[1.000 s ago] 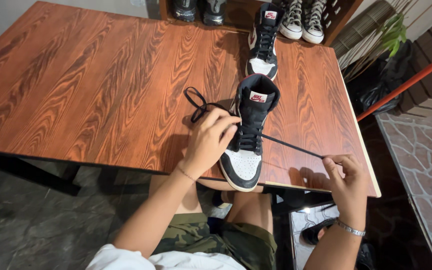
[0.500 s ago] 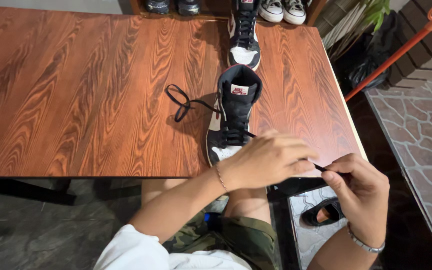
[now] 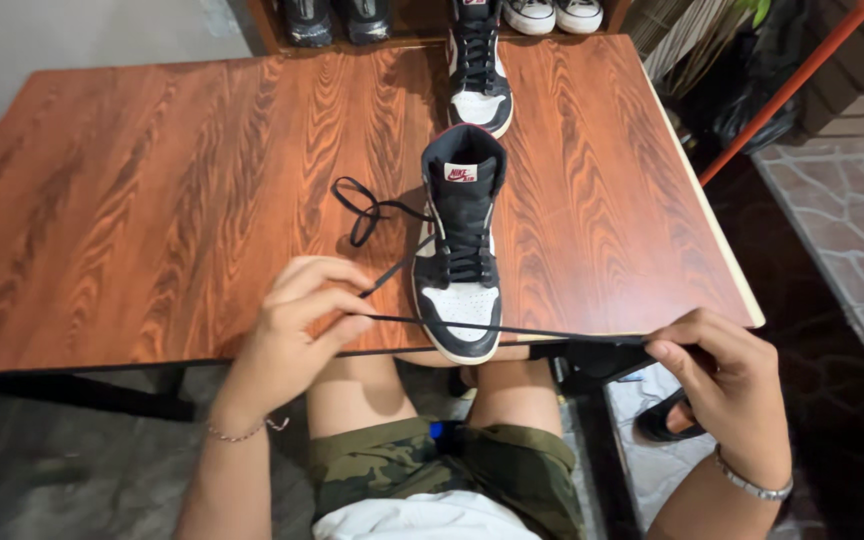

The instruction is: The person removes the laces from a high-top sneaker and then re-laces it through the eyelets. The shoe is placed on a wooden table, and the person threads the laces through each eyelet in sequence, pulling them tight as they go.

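A black and white high-top sneaker (image 3: 460, 250) stands on the wooden table (image 3: 182, 200), toe at the near edge. Its black shoelace (image 3: 512, 331) runs taut across in front of the toe. My left hand (image 3: 297, 320) pinches the lace at the left of the shoe. My right hand (image 3: 722, 375) pinches the lace's other end off the table's right corner. A loose loop of the lace (image 3: 364, 208) lies on the table left of the shoe's collar.
A second matching sneaker (image 3: 476, 65) stands behind the first at the table's far edge. More shoes (image 3: 337, 20) sit on a shelf beyond. An orange pole (image 3: 787, 85) and dark bags are at the right. A sandal (image 3: 664, 418) lies on the floor.
My left hand has gone from over the shoe's toe to its left side, drawing the lace with it. The lace now stretches between both hands. The view shifted slightly.
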